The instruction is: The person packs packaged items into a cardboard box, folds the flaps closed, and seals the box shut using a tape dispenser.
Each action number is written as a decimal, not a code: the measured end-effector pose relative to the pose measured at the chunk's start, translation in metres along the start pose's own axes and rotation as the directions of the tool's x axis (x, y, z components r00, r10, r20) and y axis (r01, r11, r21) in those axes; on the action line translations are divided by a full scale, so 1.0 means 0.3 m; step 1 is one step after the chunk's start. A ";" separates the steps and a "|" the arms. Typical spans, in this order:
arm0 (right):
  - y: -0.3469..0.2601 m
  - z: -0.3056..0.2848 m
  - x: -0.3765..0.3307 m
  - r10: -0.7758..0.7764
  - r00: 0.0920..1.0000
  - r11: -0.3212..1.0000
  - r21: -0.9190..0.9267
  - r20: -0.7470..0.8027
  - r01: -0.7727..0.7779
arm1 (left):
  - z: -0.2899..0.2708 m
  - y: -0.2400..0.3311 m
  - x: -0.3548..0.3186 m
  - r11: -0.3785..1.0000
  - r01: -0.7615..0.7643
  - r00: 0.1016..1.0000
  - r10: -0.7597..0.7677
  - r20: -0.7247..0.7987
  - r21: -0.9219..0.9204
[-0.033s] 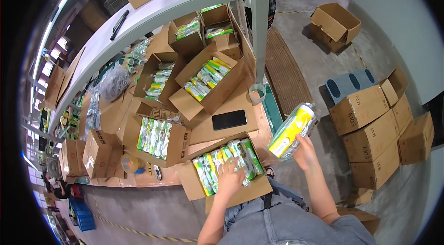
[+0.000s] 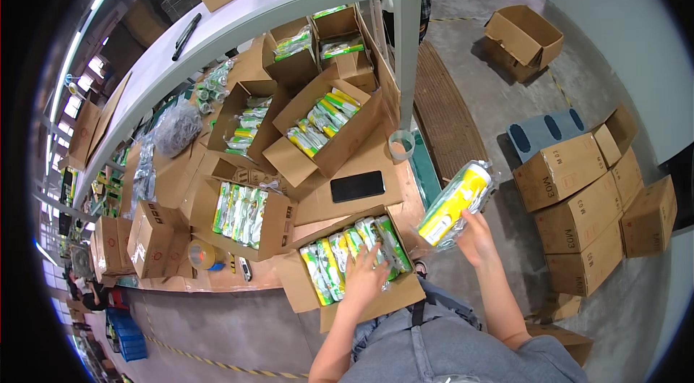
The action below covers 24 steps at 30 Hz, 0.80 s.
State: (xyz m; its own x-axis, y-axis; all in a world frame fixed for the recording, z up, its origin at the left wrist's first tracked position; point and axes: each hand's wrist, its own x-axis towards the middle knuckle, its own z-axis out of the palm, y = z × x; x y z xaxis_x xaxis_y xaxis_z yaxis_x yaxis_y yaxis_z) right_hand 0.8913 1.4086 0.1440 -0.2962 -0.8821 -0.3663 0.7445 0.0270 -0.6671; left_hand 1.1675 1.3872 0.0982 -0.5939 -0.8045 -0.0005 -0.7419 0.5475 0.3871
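Observation:
In my right hand (image 2: 475, 240), raised beyond the table's right edge, is a yellow, white and green package in a loose clear plastic wrapper (image 2: 457, 203). Fingers grip it at its lower right side. My left hand (image 2: 366, 276) lies over the nearest open cardboard carton (image 2: 379, 305), its fingers spread across the row of wrapped packages (image 2: 327, 265) inside. Those packages have the same green, yellow and white colours and stand side by side. The palm hides part of the row, and I see nothing held in that hand.
Beyond the carton lies a black smartphone (image 2: 358, 186). More open cartons (image 2: 242, 213) with packages surround it. A tape roll (image 2: 206, 256) and a utility knife (image 2: 246, 269) lie at left, a clear tape roll (image 2: 401, 145) by the shelf post (image 2: 405, 43). Cartons (image 2: 578, 213) stand at right.
My left hand has shifted slightly to the right over the packages, with its fingers spread wider. The package in my right hand has barely moved.

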 end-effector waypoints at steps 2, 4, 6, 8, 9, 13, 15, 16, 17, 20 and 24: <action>0.014 0.008 -0.013 0.018 0.995 1.000 0.020 0.098 -0.021 | 0.038 0.040 0.011 0.998 -0.059 0.985 0.060 0.159 -0.016; 0.045 0.056 -0.044 0.017 0.994 1.000 -0.017 0.112 -0.015 | 0.101 0.027 0.001 0.995 -0.082 0.983 0.070 0.172 0.064; 0.084 0.077 -0.060 0.080 0.979 0.996 -0.046 0.190 -0.073 | 0.143 0.015 0.003 0.984 -0.083 0.977 0.049 0.209 0.159; 0.099 0.118 -0.086 0.093 0.972 0.995 -0.056 0.218 -0.082 | 0.169 0.013 0.011 0.981 -0.076 0.972 0.033 0.234 0.177; 0.107 0.139 -0.098 0.115 0.961 0.993 -0.065 0.251 -0.102 | 0.174 0.014 0.016 0.978 -0.060 0.966 0.006 0.259 0.201; 0.147 0.173 -0.117 0.213 0.930 0.977 -0.098 0.298 -0.192 | 0.172 -0.013 0.017 0.997 -0.053 0.982 0.062 0.178 -0.055; 0.165 0.187 -0.126 0.230 0.925 0.972 -0.110 0.301 -0.206 | 0.234 -0.041 -0.004 0.995 -0.068 0.989 0.076 0.126 -0.069; 0.172 0.188 -0.129 0.217 0.932 0.975 -0.107 0.290 -0.193 | 0.250 -0.042 -0.004 0.997 -0.046 0.982 0.058 0.180 -0.066; 0.179 0.189 -0.129 0.206 0.938 0.977 -0.102 0.280 -0.185 | 0.257 -0.042 -0.006 0.998 -0.022 0.971 0.035 0.235 -0.058; 0.193 0.172 -0.119 0.197 0.955 0.973 -0.162 0.223 -0.163 | 0.158 0.021 0.016 0.994 0.007 0.909 -0.054 0.414 0.113; 0.227 0.118 -0.087 -0.024 0.992 0.901 -0.427 0.126 0.076 | 0.163 -0.001 -0.004 0.991 -0.121 0.988 0.115 0.107 0.051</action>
State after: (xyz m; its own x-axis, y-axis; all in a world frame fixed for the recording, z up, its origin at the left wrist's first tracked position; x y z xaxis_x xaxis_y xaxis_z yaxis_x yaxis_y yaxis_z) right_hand 0.9710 1.4168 0.1311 -0.2362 -0.9346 -0.2660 0.3928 0.1585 -0.9058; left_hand 1.1533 1.3993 0.0530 -0.7052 -0.7069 -0.0550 -0.6795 0.6517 0.3369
